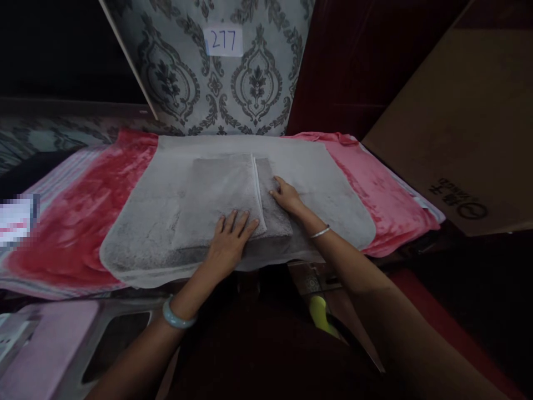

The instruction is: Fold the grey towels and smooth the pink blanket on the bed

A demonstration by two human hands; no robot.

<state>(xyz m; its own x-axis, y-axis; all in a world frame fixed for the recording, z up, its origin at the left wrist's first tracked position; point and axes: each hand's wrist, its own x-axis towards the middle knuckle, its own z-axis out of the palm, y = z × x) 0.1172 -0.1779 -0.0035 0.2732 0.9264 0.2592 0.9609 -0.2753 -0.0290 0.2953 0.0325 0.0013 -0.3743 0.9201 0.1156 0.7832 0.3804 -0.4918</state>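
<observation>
A grey folded towel point(220, 186) lies on a larger light grey cloth point(141, 205) with rounded corners. Its wide upper layer ends in a pale hem, and a narrower strip of the same plush fabric shows to the right. My left hand point(230, 239) rests flat on the near part of the upper layer, fingers spread. At the right edge of the strip is my right hand point(288, 195), thumb and forefinger apart and touching the fabric. Its other fingers are hidden.
Under the grey cloth a red and pink blanket point(79, 216) spreads out on both sides. A large cardboard box point(466, 128) leans at the right, and a dark screen point(66, 50) stands at the left. A numbered paper point(224, 40) is on the patterned wall.
</observation>
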